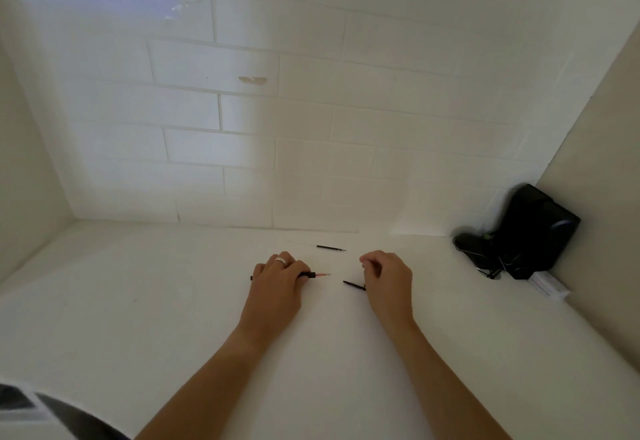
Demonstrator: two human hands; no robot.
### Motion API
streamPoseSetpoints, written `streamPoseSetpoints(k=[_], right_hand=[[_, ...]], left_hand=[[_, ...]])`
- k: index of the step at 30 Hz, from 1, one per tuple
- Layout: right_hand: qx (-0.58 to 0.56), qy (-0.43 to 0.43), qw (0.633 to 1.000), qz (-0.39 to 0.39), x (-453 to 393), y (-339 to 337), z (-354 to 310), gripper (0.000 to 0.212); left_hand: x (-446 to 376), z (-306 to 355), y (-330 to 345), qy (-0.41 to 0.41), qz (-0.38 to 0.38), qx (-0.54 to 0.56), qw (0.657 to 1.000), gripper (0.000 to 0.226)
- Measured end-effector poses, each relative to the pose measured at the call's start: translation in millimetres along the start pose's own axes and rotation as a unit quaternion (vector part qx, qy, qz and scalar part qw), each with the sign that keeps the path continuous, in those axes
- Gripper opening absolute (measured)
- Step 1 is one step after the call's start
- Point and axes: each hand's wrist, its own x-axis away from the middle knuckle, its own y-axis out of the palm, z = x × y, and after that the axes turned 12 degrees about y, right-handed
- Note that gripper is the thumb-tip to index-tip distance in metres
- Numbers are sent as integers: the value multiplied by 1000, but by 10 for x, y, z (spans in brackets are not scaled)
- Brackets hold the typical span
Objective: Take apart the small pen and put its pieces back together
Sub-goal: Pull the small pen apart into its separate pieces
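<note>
My left hand, with a ring on one finger, is closed around the black pen barrel. A thin pink refill tip sticks out of the barrel toward the right. My right hand is curled, and a short black tapered pen piece pokes out to the left from under its fingers, low over the table. Whether the hand grips that piece or just rests by it is not clear. A second black refill lies alone on the white table, farther back between the hands.
A black device with cables sits in the far right corner, with a small white box beside it. White tiled wall stands behind the table and plain walls close both sides. A dark object shows at the bottom left corner.
</note>
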Motion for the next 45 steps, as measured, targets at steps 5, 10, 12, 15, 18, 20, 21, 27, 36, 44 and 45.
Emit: streamPoseSetpoints(k=[5,10,12,15,18,20,21,27,36,44,45], right_hand=[[80,19,996,-20,-147,55,27,17],[101,18,994,-29,-147,76,68,21],[111,15,993,-36,-160,87,65,22],[127,20,991,-46,-180,100,48,23],[147,23,987,-54,-201,107,29,22],[154,25,986,-63,-223,112,29,20],[151,29,986,-68,-237,113,31,18],[126,37,988,-77,-289,88,87,11],[89,53,989,-107,-318,25,123,17],[101,13,994,-49,-260,-61,28,13],[96,0,994,-44,-225,-72,-14,12]], left_hand=[[-4,-10,9,5,8,6,1000,16],[-22,-20,26,10,3,8,1000,16],[-21,-22,31,12,4,5,1000,15],[-20,-20,33,10,4,7,1000,15],[-18,-10,25,10,3,13,1000,15],[-16,-4,16,10,2,16,1000,16],[-14,-2,13,10,1,16,1000,16],[-16,-8,12,11,-2,18,1000,17],[-7,-5,-3,13,2,21,1000,21],[-5,3,1,12,6,26,1000,18],[-5,7,-3,13,8,26,1000,18]])
